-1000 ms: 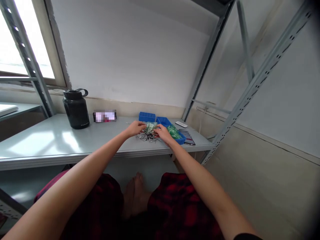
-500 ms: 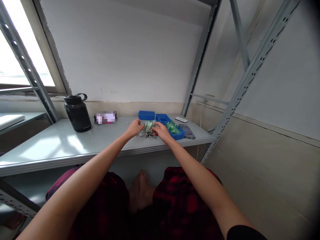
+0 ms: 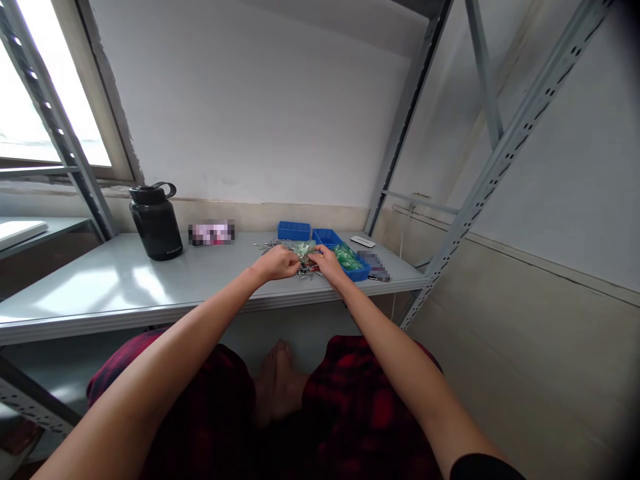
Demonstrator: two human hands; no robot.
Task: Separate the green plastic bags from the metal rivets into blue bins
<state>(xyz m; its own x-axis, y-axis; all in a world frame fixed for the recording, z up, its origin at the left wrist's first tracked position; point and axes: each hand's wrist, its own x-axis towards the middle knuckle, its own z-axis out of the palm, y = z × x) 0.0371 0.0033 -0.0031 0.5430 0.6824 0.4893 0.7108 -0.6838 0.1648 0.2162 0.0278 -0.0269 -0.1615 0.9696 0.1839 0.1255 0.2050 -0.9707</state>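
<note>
My left hand (image 3: 278,263) is closed over the pile of small metal parts (image 3: 305,273), its fingertips near the pile's right side. Whatever its fingers pinch, if anything, is too small to make out. My right hand (image 3: 326,261) has its fingers closed on the right edge of a small clear, greenish plastic bag (image 3: 303,249). That bag sits between the two hands, just above the metal parts. Several thin metal pieces stick out behind my left hand. Beside my right hand stands a blue bin (image 3: 359,273) holding green plastic bags (image 3: 346,257).
Two more blue bins, one at the back (image 3: 294,231) and one to its right (image 3: 326,236), stand near the wall. A white computer mouse (image 3: 363,241) and a blurred flat item (image 3: 374,265) lie right. A black bottle (image 3: 156,223) stands left on the grey shelf (image 3: 210,283).
My left hand has come down and right over the metal parts, uncovering some pieces behind it. My right hand stays at the bag. The view has shifted slightly.
</note>
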